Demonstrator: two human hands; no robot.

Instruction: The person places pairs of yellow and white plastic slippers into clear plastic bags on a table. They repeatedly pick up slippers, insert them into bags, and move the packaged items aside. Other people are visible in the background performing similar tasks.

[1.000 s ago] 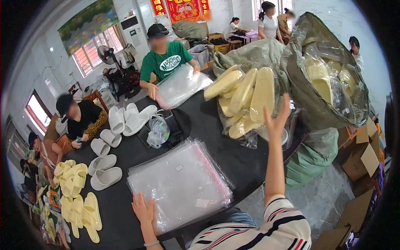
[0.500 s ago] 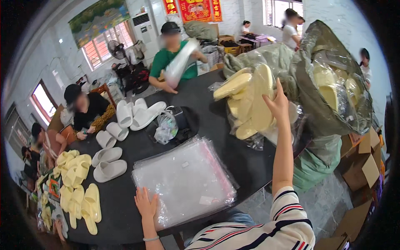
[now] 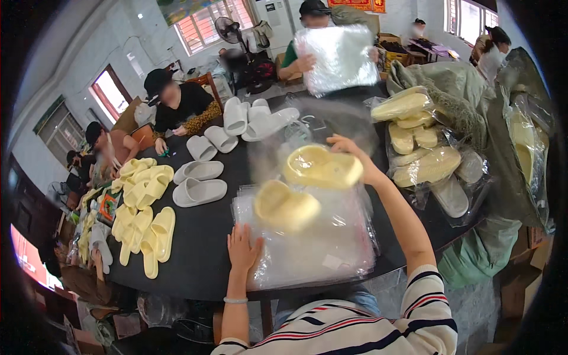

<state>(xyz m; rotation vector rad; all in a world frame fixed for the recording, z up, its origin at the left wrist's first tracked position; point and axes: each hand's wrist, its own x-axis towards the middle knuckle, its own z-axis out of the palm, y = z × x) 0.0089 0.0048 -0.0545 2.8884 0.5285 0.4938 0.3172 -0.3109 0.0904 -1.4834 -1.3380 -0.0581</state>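
Observation:
My right hand has its fingers closed at the far end of a yellow slipper, over a stack of clear plastic bags. A second yellow slipper hangs nearer to me. Blurred clear film shows around and behind the pair, apparently a bag. My left hand lies with fingers spread at the left edge of the stack. Farther right, a pile of bagged yellow slippers rests on the black table, with a bagged grey pair beside it.
Loose grey slippers and yellow slippers stand to the left. Across the table a person holds up a stack of clear film; another sits at the far left. An open sack of bagged slippers stands at right.
My right hand has come from the bagged pile to above the bag stack, bringing a yellow pair. My view has turned left. The person opposite has raised the clear film.

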